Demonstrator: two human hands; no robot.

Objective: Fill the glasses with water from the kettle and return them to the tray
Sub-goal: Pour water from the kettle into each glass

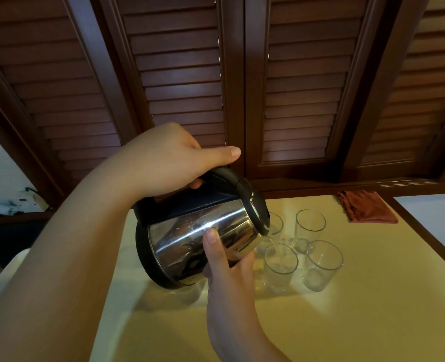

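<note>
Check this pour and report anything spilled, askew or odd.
Nothing looks spilled. The kettle is tilted on purpose, gripped by the left hand and steadied by the right hand, its stream falling into the near glass. The red cloth lies crumpled at the table's far edge.

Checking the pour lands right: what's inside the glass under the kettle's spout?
A thin stream from the kettle falls into the glass; a little water sits at the bottom. Its exact level is unclear.
</note>
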